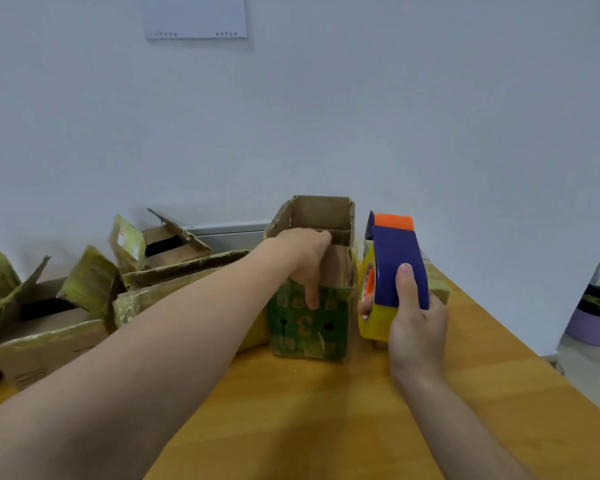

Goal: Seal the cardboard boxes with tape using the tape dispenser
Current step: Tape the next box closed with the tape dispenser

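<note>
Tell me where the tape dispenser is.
In the head view, the tape dispenser is held in the right hand, just right of the open green box.

Tape dispenser point(397, 268) was blue with orange top, roll yellow. Open box point(310, 317) had green front, printed "3" and small yellow marks, brown inside. Table point(326, 410) yellow-orange wood. Wall point(361, 116) pale grey.

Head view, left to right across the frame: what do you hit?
Open brown box → second open box behind it → green box, gripped by the left hand → tape dispenser, held in the right hand → purple pot at far right.
</note>
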{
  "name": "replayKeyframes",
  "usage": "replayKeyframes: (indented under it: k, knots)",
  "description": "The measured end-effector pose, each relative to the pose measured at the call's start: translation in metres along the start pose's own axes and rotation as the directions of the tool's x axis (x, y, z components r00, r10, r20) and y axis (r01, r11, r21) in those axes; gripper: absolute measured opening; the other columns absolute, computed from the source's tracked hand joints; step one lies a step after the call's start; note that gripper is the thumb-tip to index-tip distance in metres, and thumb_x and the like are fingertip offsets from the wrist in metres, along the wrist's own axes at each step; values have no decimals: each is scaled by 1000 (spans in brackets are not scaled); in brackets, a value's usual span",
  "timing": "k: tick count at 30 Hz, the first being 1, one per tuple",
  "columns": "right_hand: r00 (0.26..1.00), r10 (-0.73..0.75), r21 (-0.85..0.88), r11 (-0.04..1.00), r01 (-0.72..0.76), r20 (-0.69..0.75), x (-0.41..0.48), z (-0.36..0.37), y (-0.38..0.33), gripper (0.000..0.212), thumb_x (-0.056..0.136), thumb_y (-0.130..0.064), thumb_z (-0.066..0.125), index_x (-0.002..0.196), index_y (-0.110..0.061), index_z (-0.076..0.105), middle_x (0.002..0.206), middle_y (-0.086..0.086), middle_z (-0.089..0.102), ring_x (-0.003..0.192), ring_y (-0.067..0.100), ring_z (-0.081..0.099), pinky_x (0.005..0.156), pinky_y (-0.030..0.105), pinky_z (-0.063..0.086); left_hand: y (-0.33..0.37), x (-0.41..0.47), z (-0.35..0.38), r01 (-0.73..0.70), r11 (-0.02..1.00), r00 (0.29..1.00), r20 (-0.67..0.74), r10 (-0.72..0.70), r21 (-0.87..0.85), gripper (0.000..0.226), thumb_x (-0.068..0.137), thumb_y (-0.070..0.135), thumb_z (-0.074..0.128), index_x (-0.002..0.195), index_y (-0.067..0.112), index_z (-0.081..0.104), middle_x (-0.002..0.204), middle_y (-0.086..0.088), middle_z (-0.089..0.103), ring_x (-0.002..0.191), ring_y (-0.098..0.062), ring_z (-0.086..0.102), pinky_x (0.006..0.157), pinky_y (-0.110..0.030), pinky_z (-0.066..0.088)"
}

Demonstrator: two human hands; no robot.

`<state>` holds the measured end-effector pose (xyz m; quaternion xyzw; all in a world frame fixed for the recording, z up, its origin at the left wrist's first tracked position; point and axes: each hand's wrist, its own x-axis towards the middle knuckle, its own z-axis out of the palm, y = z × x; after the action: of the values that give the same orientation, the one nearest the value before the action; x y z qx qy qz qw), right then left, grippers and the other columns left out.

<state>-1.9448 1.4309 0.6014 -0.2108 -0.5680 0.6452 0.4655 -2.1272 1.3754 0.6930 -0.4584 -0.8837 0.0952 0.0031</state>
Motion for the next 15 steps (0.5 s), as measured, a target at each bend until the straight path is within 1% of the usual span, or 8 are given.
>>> replayKeyframes:
  k: [2, 3, 4, 6, 7, 9, 12, 15]
  knots:
    - [999, -50, -37, 998, 51, 15, -4, -1, -10, 83, 76, -88, 56, 117, -17, 69, 100, 11, 75, 94, 32, 73, 79, 50, 63, 5, -14, 1, -37, 999, 998, 45, 38, -25, 100, 58, 39, 101, 137, 23, 43, 136, -2, 57, 123, -27, 56, 90, -37, 52]
    - [997, -75, -58, 995, 77, 30, -7, -1, -16, 88, 72, -92, 55, 117, -17, 68, 101, 10, 75, 94, 32, 73, 77, 48, 64, 6, -22, 2, -55, 998, 997, 49, 56, -34, 96, 59, 37, 101, 133, 24, 42, 135, -2, 57, 122, -26, 55, 88, -36, 51]
    - [994, -99, -73, 992, 101, 43, -9, -1, -21, 88, 71, -92, 54, 116, -18, 68, 100, 9, 75, 93, 30, 74, 75, 45, 64, 7, -29, 2, -73, 997, 996, 47, 74, -33, 92, 59, 37, 101, 128, 25, 41, 133, -1, 57, 119, -24, 55, 87, -36, 50]
    - [990, -137, -84, 987, 140, 42, -16, -2, -33, 73, 77, -87, 53, 111, -24, 69, 96, 6, 76, 88, 27, 74, 74, 45, 64, 9, -45, 1, -116, 993, 993, 20, 116, -14, 89, 60, 38, 101, 121, 28, 37, 130, -1, 57, 119, -23, 54, 88, -36, 49]
    - [987, -153, -93, 983, 157, 44, -19, -3, -39, 62, 83, -83, 52, 107, -28, 69, 93, 4, 76, 84, 26, 75, 74, 46, 64, 10, -53, 0, -133, 991, 991, -9, 133, -5, 90, 60, 40, 100, 124, 27, 38, 131, -1, 57, 120, -23, 53, 91, -37, 49]
    - [982, -180, -108, 977, 185, 49, -27, -4, -50, 46, 90, -72, 51, 100, -30, 68, 87, 1, 76, 77, 23, 75, 73, 44, 63, 13, -69, 1, -157, 987, 984, -83, 159, 27, 98, 61, 45, 99, 137, 23, 40, 136, -2, 56, 124, -23, 51, 99, -38, 47]
    - [978, -205, -106, 972, 209, 43, -37, -4, -64, 36, 92, -62, 51, 94, -30, 67, 81, 0, 75, 72, 20, 74, 71, 41, 61, 14, -87, 3, -185, 978, 962, -187, 201, 96, 103, 61, 51, 97, 141, 20, 39, 138, -2, 55, 123, -22, 50, 103, -37, 44]
    - [975, -207, -106, 971, 215, 82, -45, -4, -73, 33, 91, -63, 50, 96, -34, 65, 82, -1, 75, 74, 25, 74, 70, 41, 62, 9, -109, 5, -231, 972, 946, -223, 237, 52, 102, 63, 55, 95, 140, 21, 38, 137, -2, 54, 121, -21, 49, 102, -37, 40]
